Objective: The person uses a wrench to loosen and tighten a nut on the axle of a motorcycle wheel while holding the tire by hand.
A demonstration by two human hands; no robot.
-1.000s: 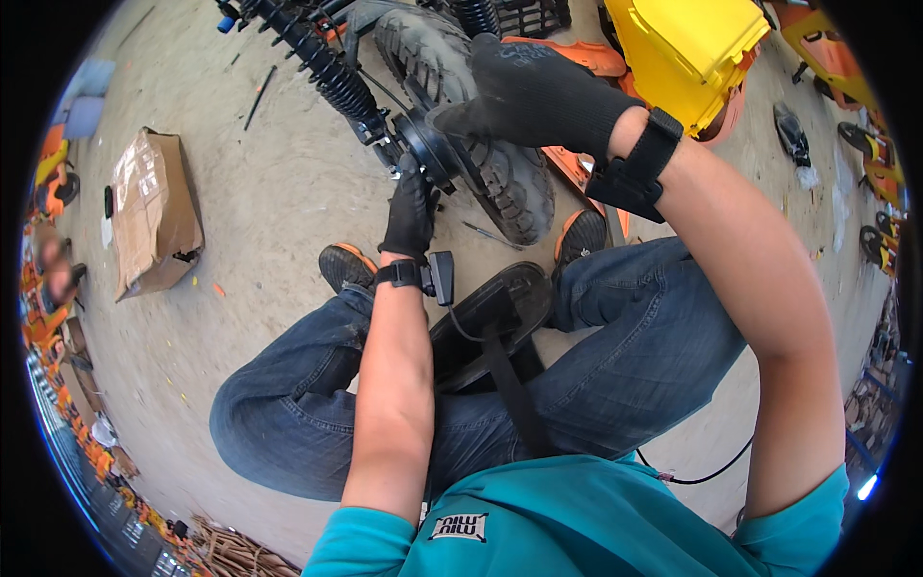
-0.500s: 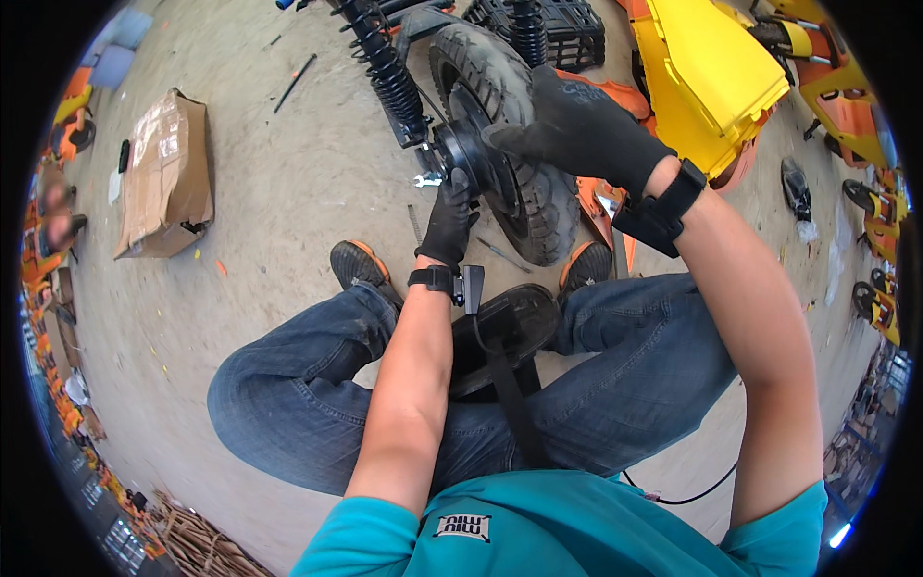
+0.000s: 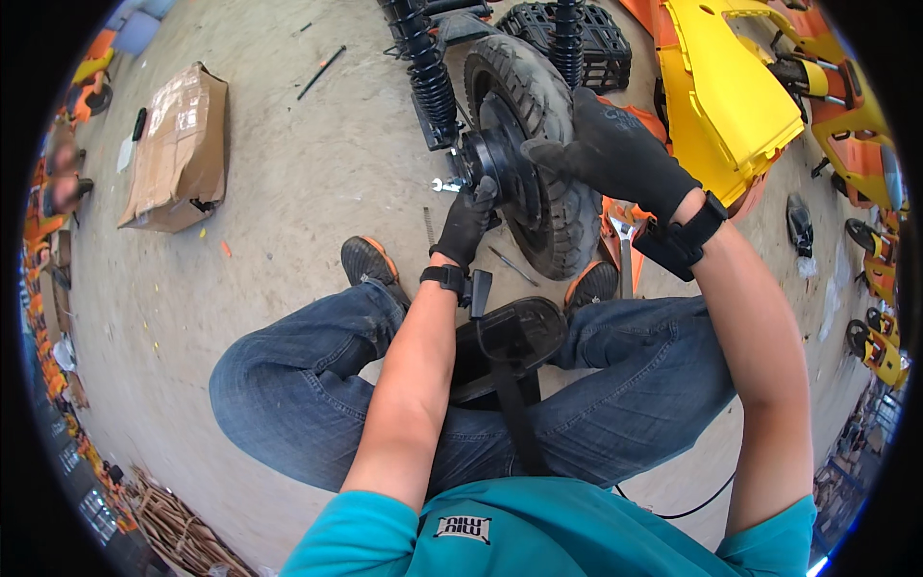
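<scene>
Evidently the black rubber-tyred wheel (image 3: 538,144) is steadied by the gloved right hand (image 3: 615,154), closed over it, while its hub axle (image 3: 471,173) is pinched by the gloved left hand (image 3: 468,223), so a firm counter-grip is judged necessary next.

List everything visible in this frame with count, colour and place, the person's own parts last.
wheel: 1, black tyre, top centre, between both hands
springs: 2, black, above the wheel
crate: 1, black, top centre
cardboard box: 1, brown, upper left floor
body panel: 1, yellow, upper right
spanner: 1, silver, floor right of the wheel
seat: 1, black, between the knees
left hand: black glove, at the hub
right hand: black glove, on the tyre
</scene>
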